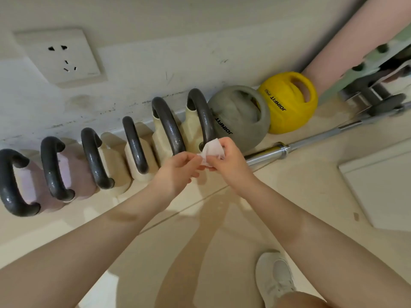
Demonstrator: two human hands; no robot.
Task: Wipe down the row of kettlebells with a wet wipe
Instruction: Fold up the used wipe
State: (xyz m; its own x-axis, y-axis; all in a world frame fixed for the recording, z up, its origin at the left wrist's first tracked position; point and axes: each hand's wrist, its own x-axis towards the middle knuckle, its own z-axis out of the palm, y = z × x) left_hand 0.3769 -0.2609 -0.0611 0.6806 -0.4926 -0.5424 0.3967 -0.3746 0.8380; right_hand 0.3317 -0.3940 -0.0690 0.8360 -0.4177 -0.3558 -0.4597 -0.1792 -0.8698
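Observation:
A row of several kettlebells stands on the floor along the wall, each with a dark grey handle. The two at the left [73, 174] have pink bodies; the others [155, 138] are cream. A crumpled white wet wipe [211, 152] is held between both hands, just in front of the rightmost cream kettlebell [200, 121]. My left hand [178, 172] pinches its lower left edge with thumb and fingers. My right hand [229, 161] grips its right side, fingers curled round it. The wipe is near that kettlebell's handle base; whether it touches is unclear.
A grey handled medicine ball [242, 121] and a yellow one [289, 101] sit right of the row. A steel barbell [282, 150] lies on the floor behind my right hand. A wall socket [62, 56] is above left, a white panel [382, 190] at right, my white shoe [275, 278] below.

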